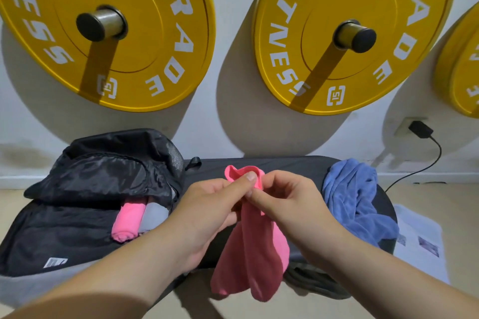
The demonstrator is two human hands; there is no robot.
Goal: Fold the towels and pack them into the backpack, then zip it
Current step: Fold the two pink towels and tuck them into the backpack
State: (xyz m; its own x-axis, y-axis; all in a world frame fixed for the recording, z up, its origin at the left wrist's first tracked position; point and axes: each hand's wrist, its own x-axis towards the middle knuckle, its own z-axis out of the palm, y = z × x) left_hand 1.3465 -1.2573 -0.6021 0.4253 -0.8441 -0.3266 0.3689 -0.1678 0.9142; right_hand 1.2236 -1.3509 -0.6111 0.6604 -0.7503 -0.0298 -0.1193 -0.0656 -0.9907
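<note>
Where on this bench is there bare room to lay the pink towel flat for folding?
The clearest patch is the dark bench top between the backpack and the blue towel, under both hands holding the pink towel. The left end is crowded by the backpack, the right end by the blue towel.

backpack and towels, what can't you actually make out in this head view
- Backpack interior: the flap and dark walls hide how many towels are packed; only a pink roll and a grey one show.
- Backpack zipper: too dark to trace.
- Pink towel top edge: covered by the left hand and right hand.
- Blue towel: crumpled, so its size is unclear.
- Printed sheet on the floor: too blurred to read.
</note>
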